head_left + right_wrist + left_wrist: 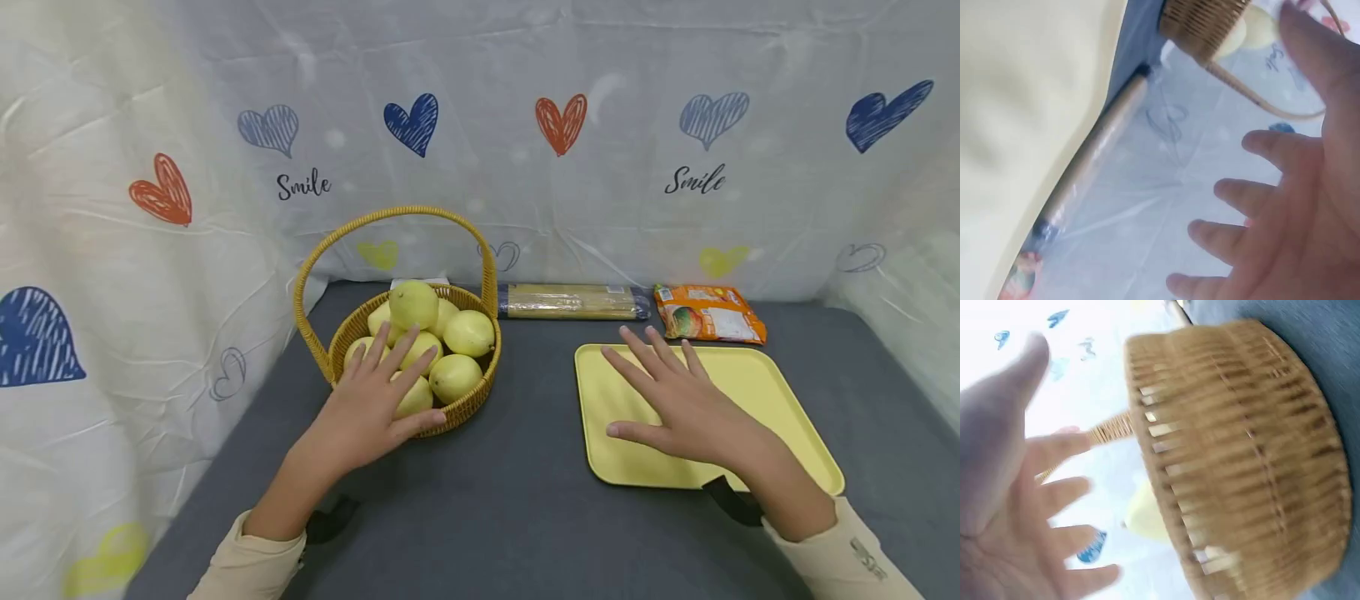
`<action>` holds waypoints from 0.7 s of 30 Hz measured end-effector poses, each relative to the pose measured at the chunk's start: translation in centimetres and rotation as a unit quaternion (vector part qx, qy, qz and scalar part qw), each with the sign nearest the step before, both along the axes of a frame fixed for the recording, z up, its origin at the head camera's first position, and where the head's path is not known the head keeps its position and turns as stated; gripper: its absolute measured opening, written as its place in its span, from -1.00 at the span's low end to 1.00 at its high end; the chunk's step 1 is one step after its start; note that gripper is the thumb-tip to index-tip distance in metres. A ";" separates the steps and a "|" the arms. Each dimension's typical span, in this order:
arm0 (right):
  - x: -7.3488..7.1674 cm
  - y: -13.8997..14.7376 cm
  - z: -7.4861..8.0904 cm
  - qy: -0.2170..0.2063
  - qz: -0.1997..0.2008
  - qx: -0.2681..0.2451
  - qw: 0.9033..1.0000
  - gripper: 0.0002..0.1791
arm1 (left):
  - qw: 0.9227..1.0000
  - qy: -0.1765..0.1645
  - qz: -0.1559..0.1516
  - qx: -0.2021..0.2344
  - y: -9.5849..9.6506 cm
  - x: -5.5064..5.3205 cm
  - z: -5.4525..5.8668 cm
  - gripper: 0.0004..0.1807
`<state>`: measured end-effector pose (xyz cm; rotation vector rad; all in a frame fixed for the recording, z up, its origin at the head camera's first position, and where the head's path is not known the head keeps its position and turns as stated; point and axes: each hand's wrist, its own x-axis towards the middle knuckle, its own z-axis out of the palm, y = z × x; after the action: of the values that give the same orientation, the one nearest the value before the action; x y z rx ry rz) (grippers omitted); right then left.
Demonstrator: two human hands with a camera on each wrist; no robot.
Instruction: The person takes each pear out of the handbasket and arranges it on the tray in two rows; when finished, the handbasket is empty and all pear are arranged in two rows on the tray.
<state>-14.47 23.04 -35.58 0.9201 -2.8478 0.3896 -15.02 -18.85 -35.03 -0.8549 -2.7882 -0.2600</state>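
Left of centre, a rough, wicker-like woven basket [474,400] holds smooth, faintly glossy fruit [414,305]. Right, a smooth, matt, plastic-looking tray [765,408]. Upper right of centre, a long packet [573,302] and an orange packet [712,317] in shiny plastic film. Matt, cloth-like table surface [517,533]; creased, softly sheened backdrop [480,50] across the top.

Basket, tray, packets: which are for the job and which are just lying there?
Probably the job:
basket, near the left hand
fruit, inside it
tray, near the right hand

Probably just lying about:
orange packet
long packet
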 end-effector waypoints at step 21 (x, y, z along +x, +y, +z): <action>-7.5 -13.4 1.8 0.086 0.150 -0.089 0.981 -0.56 | 0.863 0.168 0.039 0.475 -6.5 -2.6 0.8 -0.55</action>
<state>-21.93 9.67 -33.78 1.2797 -2.4762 0.5550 -17.67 -25.38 -34.19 -0.4512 -1.9521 -1.1999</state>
